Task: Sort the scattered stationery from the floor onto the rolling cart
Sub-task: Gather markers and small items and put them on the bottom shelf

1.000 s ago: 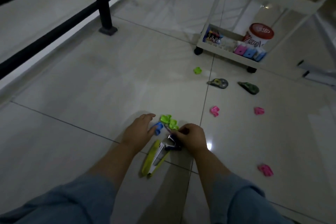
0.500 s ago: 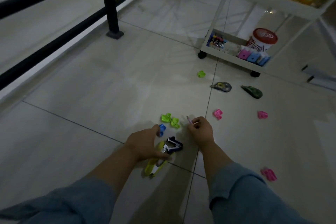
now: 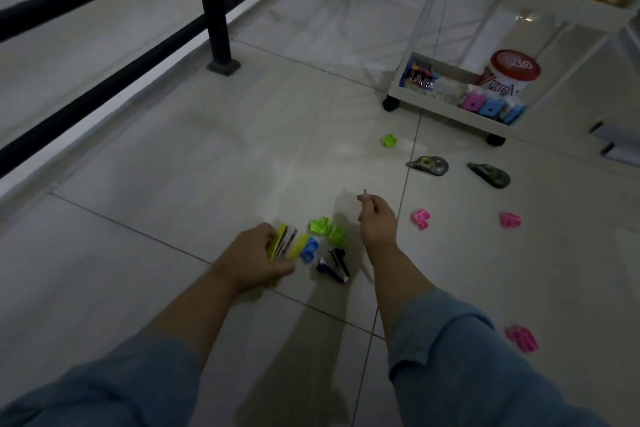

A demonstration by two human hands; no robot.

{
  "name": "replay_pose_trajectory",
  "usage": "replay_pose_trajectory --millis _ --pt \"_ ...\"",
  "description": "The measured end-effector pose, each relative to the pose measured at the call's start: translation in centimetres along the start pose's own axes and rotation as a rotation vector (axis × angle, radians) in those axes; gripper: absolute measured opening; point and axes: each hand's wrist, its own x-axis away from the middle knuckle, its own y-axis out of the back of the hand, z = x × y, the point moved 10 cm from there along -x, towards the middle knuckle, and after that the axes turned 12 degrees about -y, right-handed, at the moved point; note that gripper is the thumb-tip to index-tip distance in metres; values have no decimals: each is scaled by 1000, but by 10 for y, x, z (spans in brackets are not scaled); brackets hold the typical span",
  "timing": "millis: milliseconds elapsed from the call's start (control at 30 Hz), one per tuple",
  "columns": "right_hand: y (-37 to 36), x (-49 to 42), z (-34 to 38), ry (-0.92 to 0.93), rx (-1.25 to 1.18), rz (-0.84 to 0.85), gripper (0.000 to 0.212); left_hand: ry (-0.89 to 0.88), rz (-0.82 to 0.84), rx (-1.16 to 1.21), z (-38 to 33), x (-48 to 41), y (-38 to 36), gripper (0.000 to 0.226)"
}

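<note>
My left hand (image 3: 254,255) grips the yellow-green plastic stapler (image 3: 285,242), my right hand (image 3: 378,220) pinches a thin pinkish piece (image 3: 365,192); most stationery lies off the white rolling cart (image 3: 440,107).

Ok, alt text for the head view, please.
A left hand grips a yellow-green stapler and the right hand pinches a small thin item over a pale tiled floor. Green, blue and pink plastic clips, a dark staple remover and two correction-tape dispensers lie scattered before a white rolling cart.
</note>
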Motion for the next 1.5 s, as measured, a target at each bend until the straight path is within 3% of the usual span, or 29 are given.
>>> replay_pose_trajectory --millis 100,200,400,667,933,1033,1167,1367,1500 --pt "-1 -12 13 35 -22 -14 31 37 -260 224 -11 -15 12 35" --pt "-4 -39 25 23 -141 -34 30 94 -394 389 -20 -39 10 35" --pt "29 -91 85 -58 -264 60 24 75 -470 403 -92 -114 43 24" --pt "178 -147 226 -17 -488 -100 28 49 -578 387 -254 -186 122 44" --pt "270 -159 339 169 -832 -300 16 -45 -577 541 -344 -255 168 33" --pt "285 -146 378 358 -774 -382 8 -116 -547 515 -356 -277 182 33" --pt "280 -139 415 597 -618 -447 12 -166 -552 557 -343 -301 178 27" --pt "252 -168 447 714 -288 -462 24 -147 -556 633 -318 -332 157 25" --pt "236 -181 457 683 134 -611 23 -200 -522 620 -322 -341 148 24"
